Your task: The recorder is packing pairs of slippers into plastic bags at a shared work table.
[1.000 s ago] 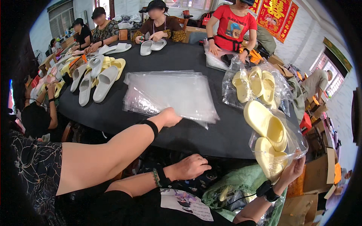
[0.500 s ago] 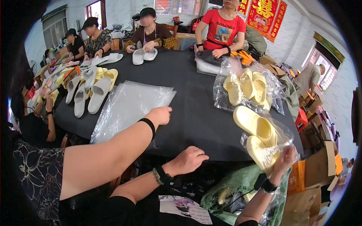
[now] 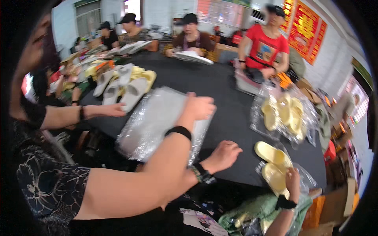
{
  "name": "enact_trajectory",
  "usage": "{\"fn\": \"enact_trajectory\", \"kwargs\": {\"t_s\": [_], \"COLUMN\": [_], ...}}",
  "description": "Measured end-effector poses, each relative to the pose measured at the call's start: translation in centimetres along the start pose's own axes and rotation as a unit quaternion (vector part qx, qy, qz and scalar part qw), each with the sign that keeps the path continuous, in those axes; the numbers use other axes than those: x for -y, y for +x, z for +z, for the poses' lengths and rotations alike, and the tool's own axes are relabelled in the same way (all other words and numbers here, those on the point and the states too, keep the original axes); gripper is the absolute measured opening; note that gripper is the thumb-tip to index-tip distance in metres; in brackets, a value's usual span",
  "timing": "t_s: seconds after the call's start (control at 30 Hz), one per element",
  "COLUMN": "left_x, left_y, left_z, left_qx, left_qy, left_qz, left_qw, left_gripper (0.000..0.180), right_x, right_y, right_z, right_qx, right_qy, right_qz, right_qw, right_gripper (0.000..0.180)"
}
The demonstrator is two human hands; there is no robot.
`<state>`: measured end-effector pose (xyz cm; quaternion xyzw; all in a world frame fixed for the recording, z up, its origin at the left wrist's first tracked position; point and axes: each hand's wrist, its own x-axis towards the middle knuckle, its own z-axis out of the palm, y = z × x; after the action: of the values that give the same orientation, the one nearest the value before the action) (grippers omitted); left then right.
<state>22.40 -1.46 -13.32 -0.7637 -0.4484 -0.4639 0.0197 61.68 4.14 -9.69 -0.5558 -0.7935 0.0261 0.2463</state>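
Note:
My left hand [image 3: 222, 156], with a dark band and watch at the wrist, hovers over the table's near edge. Its fingers are loosely bent and hold nothing I can see. At the near right, my right hand [image 3: 292, 180] grips a pair of pale yellow slippers [image 3: 274, 177] in a clear plastic bag. A co-worker's bare arm crosses in front of me from the left, and that hand [image 3: 199, 107] is over a stack of clear plastic bags [image 3: 161, 106]. Beyond my slippers lies a heap of bagged yellow slippers [image 3: 284, 112].
Grey and yellow slippers [image 3: 134, 92] crowd the left of the black table [image 3: 232, 118], near another person's hand [image 3: 114, 110]. A green sack [image 3: 252, 212] with bagged slippers is below the near edge. Cardboard boxes [image 3: 334, 208] stand at right. Several people work around the table.
The view has swung left, shifting the scene rightward. The bagged slippers now rest lower on the table edge, still in my right hand. The co-worker's hand has risen over the bag stack; another arm appears at left.

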Motion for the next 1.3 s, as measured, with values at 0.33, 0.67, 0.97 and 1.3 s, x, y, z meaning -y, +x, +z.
{"fn": "enact_trajectory", "kwargs": {"t_s": [0.33,0.67,0.97,1.3], "left_x": [-0.4,-0.2,0.0,0.0], "left_y": [-3.0,-1.8,-1.5,-1.0], "left_z": [4.1,3.5,4.3,3.4], "left_qx": [0.066,0.105,0.098,0.122], "left_qy": [0.06,0.096,0.086,0.095], "left_qz": [-0.065,-0.087,-0.074,-0.093], "left_qw": [0.994,0.986,0.989,0.984], "left_gripper": [0.037,0.034,0.033,0.032], "right_x": [-0.2,7.0,12.1,13.8], "right_y": [0.4,6.9,17.9,21.4], "right_z": [-0.6,-3.5,2.6,10.2], "right_qx": [0.148,0.119,0.112,0.151], "right_qy": [-0.052,-0.046,0.016,0.013], "right_qz": [0.031,-0.096,-0.202,-0.236], "right_qw": [0.987,0.987,0.973,0.96], "right_gripper": [0.042,0.045,0.037,0.041]}}
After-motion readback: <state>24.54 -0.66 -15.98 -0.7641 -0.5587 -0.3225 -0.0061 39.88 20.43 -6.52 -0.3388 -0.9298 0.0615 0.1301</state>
